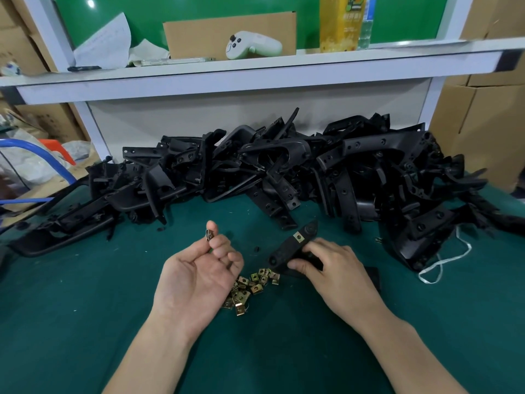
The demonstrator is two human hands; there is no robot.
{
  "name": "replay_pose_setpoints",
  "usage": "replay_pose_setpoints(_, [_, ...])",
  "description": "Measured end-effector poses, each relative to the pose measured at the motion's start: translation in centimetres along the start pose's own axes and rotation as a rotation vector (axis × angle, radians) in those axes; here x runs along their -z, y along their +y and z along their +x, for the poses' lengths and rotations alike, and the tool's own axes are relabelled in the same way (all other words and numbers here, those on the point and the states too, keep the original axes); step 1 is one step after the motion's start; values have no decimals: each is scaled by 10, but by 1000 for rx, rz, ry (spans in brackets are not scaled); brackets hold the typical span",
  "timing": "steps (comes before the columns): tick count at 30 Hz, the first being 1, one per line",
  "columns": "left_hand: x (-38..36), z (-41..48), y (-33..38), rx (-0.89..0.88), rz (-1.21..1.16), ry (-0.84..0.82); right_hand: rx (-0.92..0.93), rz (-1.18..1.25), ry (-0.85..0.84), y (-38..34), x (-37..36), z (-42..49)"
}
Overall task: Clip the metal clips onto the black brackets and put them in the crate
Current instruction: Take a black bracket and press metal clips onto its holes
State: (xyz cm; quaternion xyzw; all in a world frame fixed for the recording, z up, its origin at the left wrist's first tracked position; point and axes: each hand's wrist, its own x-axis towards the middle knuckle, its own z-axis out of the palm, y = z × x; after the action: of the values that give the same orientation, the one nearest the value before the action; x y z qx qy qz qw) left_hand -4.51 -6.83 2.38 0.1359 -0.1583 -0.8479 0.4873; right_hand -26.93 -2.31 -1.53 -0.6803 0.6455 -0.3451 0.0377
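step: clipping
left hand (199, 271): pinches metal clip (209, 234)
right hand (335, 268): grips black bracket (287, 250)
next: press metal clip onto black bracket edge

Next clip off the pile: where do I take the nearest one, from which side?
Pinch the nearest clip across its flat faces, from the near side: it sits at the near edge of the pile, sticking out clear of the others, so fingers probably reach it without snagging.

One black bracket (295, 248) is held tilted, brass clip (298, 237) already fitted on. Loose clips (250, 288) are heaped right beside it.
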Motion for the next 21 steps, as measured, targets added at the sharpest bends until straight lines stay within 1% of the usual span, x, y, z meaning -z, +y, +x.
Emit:
replay_pose_setpoints(4, [-1, 1, -2, -41, 176, 17, -1, 6, 2, 0, -1, 0])
replay_pose_setpoints(13, [-5, 4, -10, -145, 470, 77, 11, 7, 15, 0, -1, -1])
replay_pose_setpoints(16, [-6, 3, -14, -167, 531, 94, 8, 13, 10, 1, 0, -1])
replay_pose_setpoints(21, [-7, 2, -16, -155, 553, 93, 2, 12, 4, 0, 0, 0])
